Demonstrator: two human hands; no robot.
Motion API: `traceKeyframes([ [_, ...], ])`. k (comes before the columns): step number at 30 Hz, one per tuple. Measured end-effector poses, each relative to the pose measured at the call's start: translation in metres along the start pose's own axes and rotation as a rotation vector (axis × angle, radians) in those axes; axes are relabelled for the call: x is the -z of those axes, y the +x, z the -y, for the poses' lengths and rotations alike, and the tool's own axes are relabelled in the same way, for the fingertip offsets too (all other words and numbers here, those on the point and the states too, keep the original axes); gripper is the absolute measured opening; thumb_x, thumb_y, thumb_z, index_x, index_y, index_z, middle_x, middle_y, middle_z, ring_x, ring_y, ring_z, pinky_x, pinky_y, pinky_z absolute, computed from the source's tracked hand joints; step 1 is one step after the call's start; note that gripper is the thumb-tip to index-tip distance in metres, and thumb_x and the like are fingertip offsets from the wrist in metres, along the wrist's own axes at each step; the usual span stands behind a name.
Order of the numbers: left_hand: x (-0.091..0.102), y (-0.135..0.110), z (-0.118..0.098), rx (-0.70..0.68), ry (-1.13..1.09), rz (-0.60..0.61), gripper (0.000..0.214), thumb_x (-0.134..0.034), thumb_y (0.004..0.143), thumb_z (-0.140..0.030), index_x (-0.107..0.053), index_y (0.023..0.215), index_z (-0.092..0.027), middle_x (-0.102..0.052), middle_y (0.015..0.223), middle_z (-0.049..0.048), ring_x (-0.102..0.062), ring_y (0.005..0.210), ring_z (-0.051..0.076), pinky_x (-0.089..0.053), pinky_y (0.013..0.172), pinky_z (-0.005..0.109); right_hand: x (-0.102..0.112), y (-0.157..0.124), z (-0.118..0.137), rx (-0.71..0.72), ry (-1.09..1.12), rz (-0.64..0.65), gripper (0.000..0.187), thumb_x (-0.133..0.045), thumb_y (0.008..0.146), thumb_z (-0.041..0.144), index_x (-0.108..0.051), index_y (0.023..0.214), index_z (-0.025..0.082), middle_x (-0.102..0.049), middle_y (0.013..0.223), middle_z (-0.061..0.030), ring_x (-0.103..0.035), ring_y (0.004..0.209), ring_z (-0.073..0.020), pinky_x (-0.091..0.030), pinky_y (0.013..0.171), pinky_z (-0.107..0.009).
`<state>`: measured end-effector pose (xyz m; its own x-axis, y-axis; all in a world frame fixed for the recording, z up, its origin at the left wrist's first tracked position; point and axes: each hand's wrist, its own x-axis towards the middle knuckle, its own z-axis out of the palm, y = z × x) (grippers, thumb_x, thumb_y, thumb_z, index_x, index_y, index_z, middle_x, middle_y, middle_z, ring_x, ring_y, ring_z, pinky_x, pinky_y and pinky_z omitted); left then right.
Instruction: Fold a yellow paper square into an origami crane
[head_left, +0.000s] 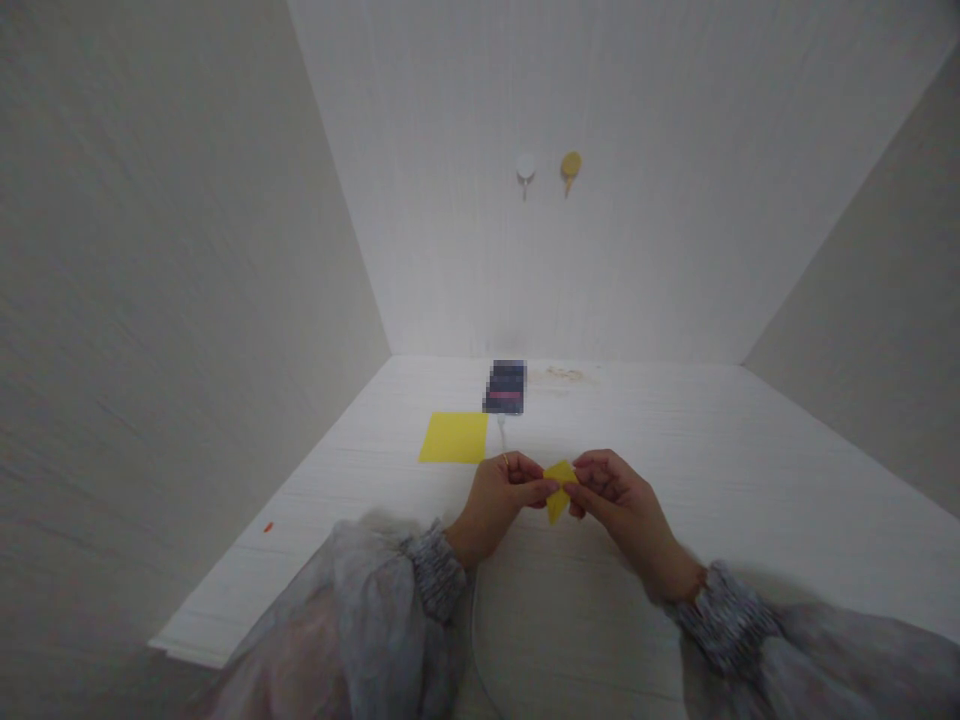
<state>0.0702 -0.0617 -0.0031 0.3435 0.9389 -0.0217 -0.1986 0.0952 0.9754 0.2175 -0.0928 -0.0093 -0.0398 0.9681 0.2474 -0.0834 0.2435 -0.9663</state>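
Note:
Both my hands meet over the middle of the white table [750,470]. My left hand [501,495] and my right hand [611,497] each pinch a small folded yellow paper [559,488] held between them just above the tabletop. The fingers of both hands are closed on its edges. A flat yellow paper square [454,437] lies on the table just beyond my left hand. Grey gathered sleeves cover both my wrists.
A dark blurred object [505,387] sits at the back of the table near the wall. A white hook [525,170] and a yellow hook [571,168] are on the back wall. Walls enclose left and right sides. A small orange speck [268,526] lies near the left edge.

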Motion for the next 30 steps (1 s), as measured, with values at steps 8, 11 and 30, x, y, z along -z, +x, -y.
traceKeyframes([
  [8,0.011,0.001,-0.004,0.011,0.023,0.269,0.026,-0.065,0.059,-0.024,-0.057,0.081,-0.013,-0.061,0.071,0.0019,-0.059,0.061,0.011,-0.048,0.058,0.024,0.006,-0.003,-0.003,-0.024,-0.094,0.022,0.014,-0.058,0.069,0.029,-0.056,0.077,0.017,-0.055,0.055,0.0017,-0.05,0.047,-0.0097,-0.04,0.046,-0.024],
  [11,0.014,0.001,-0.002,0.03,0.015,0.319,0.023,-0.064,0.061,-0.024,-0.058,0.08,-0.013,-0.062,0.07,0.002,-0.059,0.061,0.01,-0.048,0.061,0.024,0.006,-0.005,-0.004,-0.044,-0.08,0.053,0.014,-0.058,0.069,0.028,-0.056,0.077,0.018,-0.055,0.055,0.0021,-0.049,0.046,-0.009,-0.04,0.045,-0.023],
  [30,0.009,0.0,-0.004,0.049,0.058,0.206,0.021,-0.066,0.057,-0.026,-0.057,0.068,-0.011,-0.061,0.059,0.0013,-0.056,0.052,0.008,-0.046,0.054,0.021,0.004,-0.003,-0.003,-0.114,-0.083,0.035,0.018,-0.061,0.065,0.031,-0.058,0.075,0.017,-0.057,0.056,0.0011,-0.049,0.046,-0.0089,-0.041,0.045,-0.023],
])
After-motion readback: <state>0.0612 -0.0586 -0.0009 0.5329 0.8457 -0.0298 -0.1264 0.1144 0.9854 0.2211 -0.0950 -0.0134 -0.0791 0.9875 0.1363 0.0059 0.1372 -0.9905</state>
